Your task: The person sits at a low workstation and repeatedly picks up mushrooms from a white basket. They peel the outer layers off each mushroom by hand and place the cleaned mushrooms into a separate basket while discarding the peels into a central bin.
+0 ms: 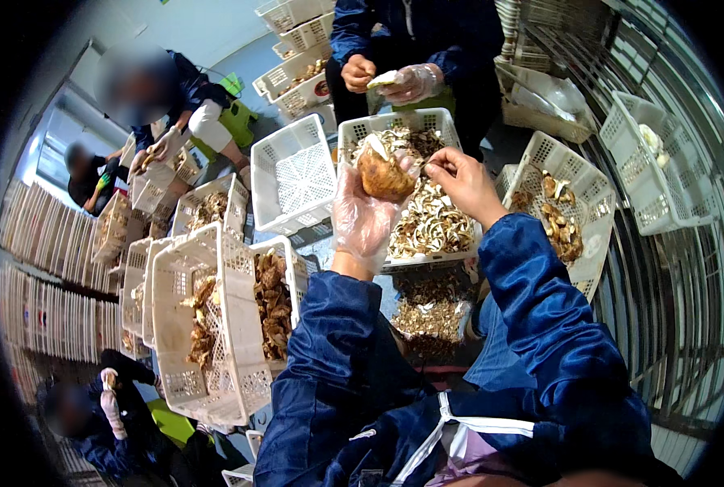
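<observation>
My left hand (365, 220), in a clear plastic glove, holds a large brown-capped mushroom (385, 175) with a pale stem over a white perforated plastic crate (351, 129). Pale sliced mushroom trimmings (430, 226) fill the near part of that crate, and darker trimmings (426, 141) lie at its far end. Just right of the mushroom is my bare right hand (466, 185), thumb and forefinger pinched together. Whether something small sits between those fingertips cannot be made out.
Across the crate sits a co-worker (416, 45) handling a pale mushroom piece. A white crate (295, 173) stands at left; tilted crates with brown mushrooms flank me at left (185, 341) and right (593, 201). Scraps (429, 319) lie between my legs. Other people work at far left.
</observation>
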Demonstrator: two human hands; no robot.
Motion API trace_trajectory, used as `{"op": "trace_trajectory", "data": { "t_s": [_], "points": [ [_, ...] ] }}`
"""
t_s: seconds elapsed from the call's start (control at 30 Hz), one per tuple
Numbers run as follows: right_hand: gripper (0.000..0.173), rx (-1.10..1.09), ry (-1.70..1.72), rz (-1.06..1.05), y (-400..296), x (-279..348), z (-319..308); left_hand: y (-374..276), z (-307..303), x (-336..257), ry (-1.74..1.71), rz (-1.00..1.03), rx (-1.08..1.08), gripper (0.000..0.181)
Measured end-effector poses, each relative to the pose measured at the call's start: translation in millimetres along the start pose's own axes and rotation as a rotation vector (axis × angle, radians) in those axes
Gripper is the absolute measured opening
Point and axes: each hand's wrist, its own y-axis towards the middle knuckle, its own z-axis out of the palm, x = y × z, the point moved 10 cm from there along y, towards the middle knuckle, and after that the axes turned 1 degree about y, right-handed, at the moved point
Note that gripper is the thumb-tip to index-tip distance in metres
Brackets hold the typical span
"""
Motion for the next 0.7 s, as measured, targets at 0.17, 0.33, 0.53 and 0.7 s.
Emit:
{"op": "trace_trajectory", "data": {
  "t_s": [0.17,0.33,0.53,0.7],
  "points": [
    [0.028,0.035,-0.081,-0.139,16,6,0,8,4,5,-0.046,-0.048,0.05,0.051],
    [0.03,0.008,-0.252,-0.364,10,20,6,19,-20,-2,0.172,0.022,0.045,0.047],
    [0.026,0.046,-0.204,-0.237,9,44,15,4,-8,-29,0.313,0.145,-0.014,0.03],
    [0.025,0.023,-0.124,-0.119,10,25,-2,15,3,-3,0.32,0.065,0.121,0.037]
  ]
}}
